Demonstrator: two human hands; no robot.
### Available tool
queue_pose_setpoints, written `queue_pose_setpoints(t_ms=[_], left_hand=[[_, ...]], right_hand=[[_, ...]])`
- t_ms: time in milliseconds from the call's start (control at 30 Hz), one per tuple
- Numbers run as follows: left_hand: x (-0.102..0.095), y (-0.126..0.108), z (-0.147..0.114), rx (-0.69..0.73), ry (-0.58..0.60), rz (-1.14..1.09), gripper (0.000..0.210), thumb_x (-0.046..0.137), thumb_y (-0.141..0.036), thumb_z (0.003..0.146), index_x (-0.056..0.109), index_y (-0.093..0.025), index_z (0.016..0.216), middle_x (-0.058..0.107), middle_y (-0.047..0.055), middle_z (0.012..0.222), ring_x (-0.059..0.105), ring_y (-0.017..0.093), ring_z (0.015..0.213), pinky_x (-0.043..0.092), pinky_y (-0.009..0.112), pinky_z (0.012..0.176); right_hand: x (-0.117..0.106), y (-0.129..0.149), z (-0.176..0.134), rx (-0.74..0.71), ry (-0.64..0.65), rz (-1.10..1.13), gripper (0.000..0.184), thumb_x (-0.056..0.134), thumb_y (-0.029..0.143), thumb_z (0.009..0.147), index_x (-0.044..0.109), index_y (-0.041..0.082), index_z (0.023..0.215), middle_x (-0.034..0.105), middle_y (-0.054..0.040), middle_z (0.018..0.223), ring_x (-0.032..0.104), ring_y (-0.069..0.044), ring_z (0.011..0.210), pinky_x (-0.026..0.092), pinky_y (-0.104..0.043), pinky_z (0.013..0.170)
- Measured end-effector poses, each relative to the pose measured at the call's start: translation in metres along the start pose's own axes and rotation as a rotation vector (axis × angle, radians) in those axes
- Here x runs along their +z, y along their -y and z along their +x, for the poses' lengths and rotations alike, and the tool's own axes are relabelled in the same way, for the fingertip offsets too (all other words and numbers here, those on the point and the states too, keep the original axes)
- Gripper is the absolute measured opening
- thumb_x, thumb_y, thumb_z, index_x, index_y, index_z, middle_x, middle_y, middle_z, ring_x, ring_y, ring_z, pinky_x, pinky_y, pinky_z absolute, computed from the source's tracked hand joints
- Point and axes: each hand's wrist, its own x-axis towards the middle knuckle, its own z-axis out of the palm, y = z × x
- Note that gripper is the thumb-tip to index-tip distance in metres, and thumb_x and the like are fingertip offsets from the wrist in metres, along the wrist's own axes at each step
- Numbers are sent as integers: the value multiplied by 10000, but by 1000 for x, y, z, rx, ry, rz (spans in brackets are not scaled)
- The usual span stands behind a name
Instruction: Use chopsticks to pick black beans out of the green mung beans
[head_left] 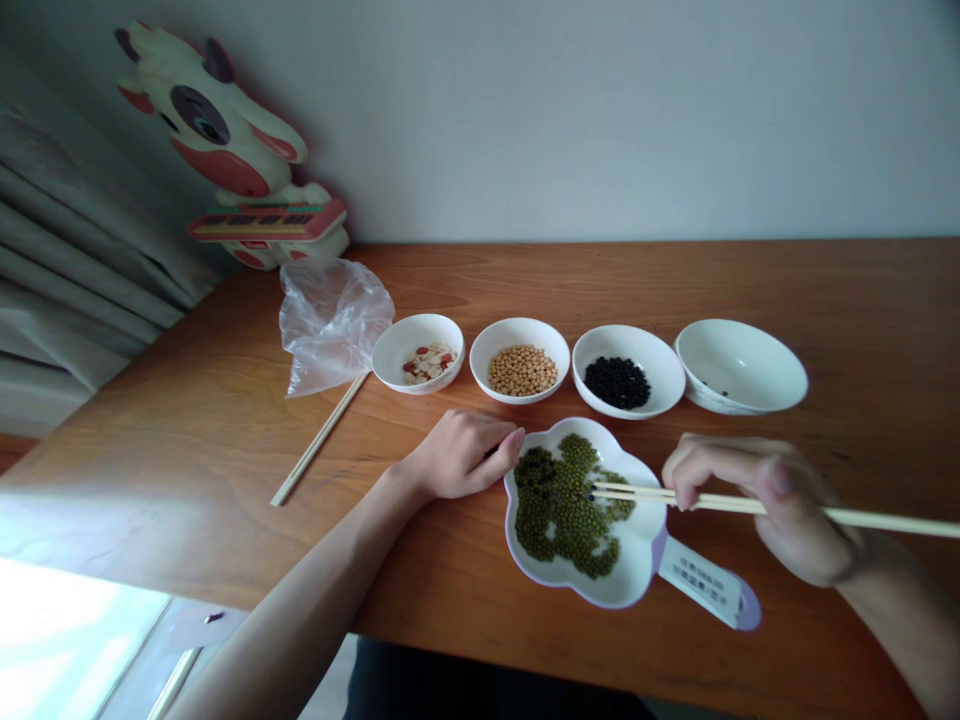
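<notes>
The right hand (799, 535) pinches chopsticks (724, 503) pointing left, tips among green beans (581, 520) in a dish (637, 570) lying between the hands; the left hand (461, 455) meets the dish's left rim, its grip impossible to tell.

- The person's bare left forearm (330, 575) slants up from the lower left.
- The left hand (466, 455) lies knuckles up, loosely curled, its thumb pointing right.
- The bare right forearm (896, 605) enters from the lower right.
- The right hand (772, 500) points left, fingers (709, 470) bent in a writing-like grip.
</notes>
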Motion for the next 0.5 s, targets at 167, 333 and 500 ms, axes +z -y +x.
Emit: queue_pose_setpoints(t_ms=[167,333,500], left_hand=[[0,0,0,-4,0,9,407,350,-318,1118,425,-196,737,531,-3,674,473,123,609,359,282,628],[0,0,0,-2,0,10,411,349,-319,1118,434,-194,736,541,2,675,483,124,608,364,280,626],[0,-1,0,-4,0,-6,409,349,-316,1118,418,-193,735,527,-2,676,478,120,611,359,281,632]], right_hand=[[-2,3,-2,1,-26,23,771,111,750,1026,700,267,906,697,-65,864,643,-261,822,483,-399,783],[-2,5,-3,5,-21,6,771,126,787,1003,689,267,927,698,-72,893,649,-275,841,485,-407,784],[0,3,0,-23,2,-29,735,154,775,1012,687,270,971,702,-68,927,661,-276,858,491,-407,793]])
